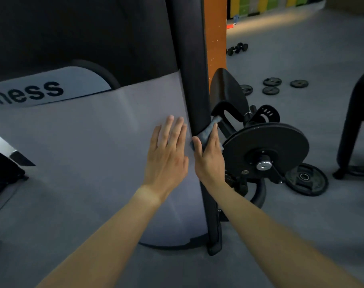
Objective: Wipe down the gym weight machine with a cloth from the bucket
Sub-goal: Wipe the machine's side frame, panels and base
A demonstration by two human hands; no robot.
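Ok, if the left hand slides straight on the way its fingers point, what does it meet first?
Probably the black upright, right beside the fingertips: the left hand lies flat on the grey panel, angled up toward it.

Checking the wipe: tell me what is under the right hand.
A grey cloth sits under the right hand, against the black upright. The hand covers much of it; the upright's surface beneath is hidden.
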